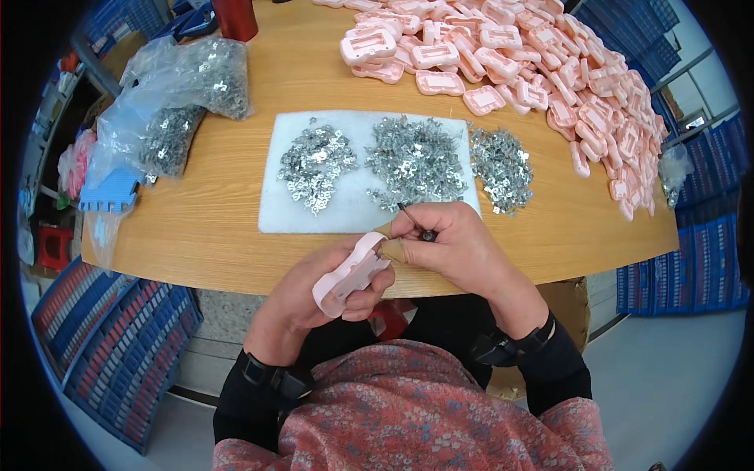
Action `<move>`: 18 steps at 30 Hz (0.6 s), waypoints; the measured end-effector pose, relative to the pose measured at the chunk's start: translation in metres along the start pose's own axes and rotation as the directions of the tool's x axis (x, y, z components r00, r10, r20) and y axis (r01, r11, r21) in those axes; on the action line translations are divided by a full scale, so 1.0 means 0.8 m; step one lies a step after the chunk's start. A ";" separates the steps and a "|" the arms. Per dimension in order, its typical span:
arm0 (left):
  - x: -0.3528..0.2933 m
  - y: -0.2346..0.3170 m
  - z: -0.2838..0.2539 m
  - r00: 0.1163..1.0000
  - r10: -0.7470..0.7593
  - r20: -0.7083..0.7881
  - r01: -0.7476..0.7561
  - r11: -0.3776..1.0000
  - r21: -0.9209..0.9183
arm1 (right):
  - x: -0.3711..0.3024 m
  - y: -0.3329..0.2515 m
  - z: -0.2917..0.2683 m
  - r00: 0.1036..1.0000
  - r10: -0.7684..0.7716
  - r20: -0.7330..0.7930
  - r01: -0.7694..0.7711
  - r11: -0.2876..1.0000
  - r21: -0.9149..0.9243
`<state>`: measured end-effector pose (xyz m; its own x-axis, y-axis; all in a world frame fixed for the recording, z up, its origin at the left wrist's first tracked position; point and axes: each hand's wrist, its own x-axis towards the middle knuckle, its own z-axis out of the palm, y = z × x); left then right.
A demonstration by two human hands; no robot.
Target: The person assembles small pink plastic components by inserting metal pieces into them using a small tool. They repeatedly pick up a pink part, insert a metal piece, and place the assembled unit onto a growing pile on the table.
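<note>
My left hand is closed around a pale pink plastic shell, tilted with its hollow side facing right. At the shell's upper end, the thumb and forefinger of my right hand pinch together, wearing tan finger covers. A small dark tool with a thin shaft is tucked in the right hand; its exact kind is unclear. Whatever lies between the fingertips is hidden. Just beyond my hands, small silver metal clips lie in a left pile and a middle pile on a white foam sheet.
Another clip pile sits at the foam's right edge. Many pink shells are heaped at the far right. Clear bags of metal parts lie at the far left, near a red cylinder. Blue racks stand beside the table.
</note>
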<state>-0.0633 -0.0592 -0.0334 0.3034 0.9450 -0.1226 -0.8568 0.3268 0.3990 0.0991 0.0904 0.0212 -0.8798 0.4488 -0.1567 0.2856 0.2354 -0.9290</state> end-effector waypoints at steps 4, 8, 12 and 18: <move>0.000 -0.012 -0.022 0.995 -0.013 0.100 0.029 0.988 -0.155 | -0.004 0.008 -0.004 0.998 0.029 0.047 -0.037 0.985 0.167; 0.003 -0.019 -0.030 0.989 -0.023 0.143 0.050 0.981 -0.186 | -0.015 0.011 -0.009 0.999 -0.039 0.004 0.038 0.980 0.195; 0.011 -0.026 -0.019 0.985 -0.069 0.158 0.105 0.967 -0.233 | -0.027 0.016 -0.014 0.985 -0.165 -0.041 0.168 0.983 0.074; 0.037 -0.046 -0.001 0.951 -0.230 0.206 0.276 0.934 -0.228 | -0.072 0.011 -0.026 0.999 -0.024 -0.026 0.030 0.968 0.250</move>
<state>-0.0231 -0.0430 -0.0524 0.5718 0.8201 -0.0207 -0.8116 0.5692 0.1313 0.1602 0.0842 0.0293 -0.8764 0.4649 -0.1255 0.1552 0.0260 -0.9875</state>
